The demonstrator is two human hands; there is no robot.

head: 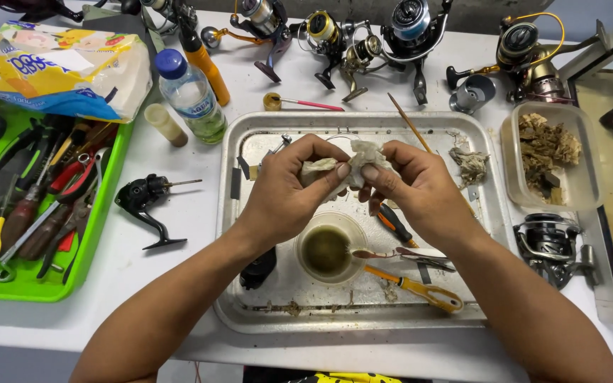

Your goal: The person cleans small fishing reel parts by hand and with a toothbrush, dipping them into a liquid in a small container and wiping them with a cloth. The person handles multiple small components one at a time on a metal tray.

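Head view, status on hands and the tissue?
Both hands, left and right, pinch the crumpled tissue. Held above metal tray. Small cup of murky liquid directly below.

The crumpled tissue at the centre is off-white with tan stains. At six o'clock, the small cup holds murky olive-brown liquid. At five o'clock lies a yellow-handled screwdriver. The tool tray at nine o'clock is bright green. The water bottle at eleven o'clock has a blue cap. The metal tray is dull silver, smeared brown.
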